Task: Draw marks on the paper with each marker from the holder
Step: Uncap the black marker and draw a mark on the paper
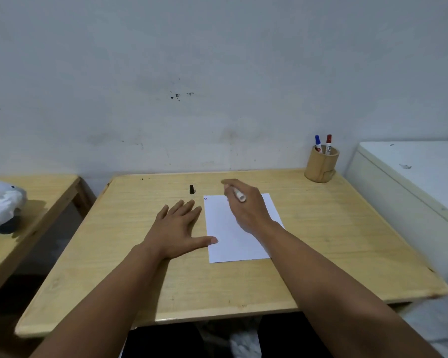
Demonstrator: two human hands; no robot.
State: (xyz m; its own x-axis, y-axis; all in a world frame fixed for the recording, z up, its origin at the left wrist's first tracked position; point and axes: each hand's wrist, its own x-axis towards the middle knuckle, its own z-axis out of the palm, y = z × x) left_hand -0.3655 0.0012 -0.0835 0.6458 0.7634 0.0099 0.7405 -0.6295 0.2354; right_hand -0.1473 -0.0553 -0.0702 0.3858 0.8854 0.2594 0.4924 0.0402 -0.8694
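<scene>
A white sheet of paper (pixel 228 236) lies on the wooden table (pixel 321 241), with small blue and red marks at its top left corner. My right hand (pixel 246 205) hovers over the paper's upper part, closed around a white marker (pixel 239 195) whose rear end sticks out; its tip is hidden. My left hand (pixel 177 228) rests flat on the table, its thumb on the paper's left edge. A black cap (pixel 191 189) stands on the table beyond my left hand. The wooden holder (pixel 321 166) at the back right contains a blue-capped marker (pixel 318 143) and a red-capped marker (pixel 328 144).
A white chest-like appliance (pixel 411 177) stands against the table's right side. A second wooden table (pixel 36 197) at the left carries a white and grey object (pixel 0 205). The wall runs right behind the table.
</scene>
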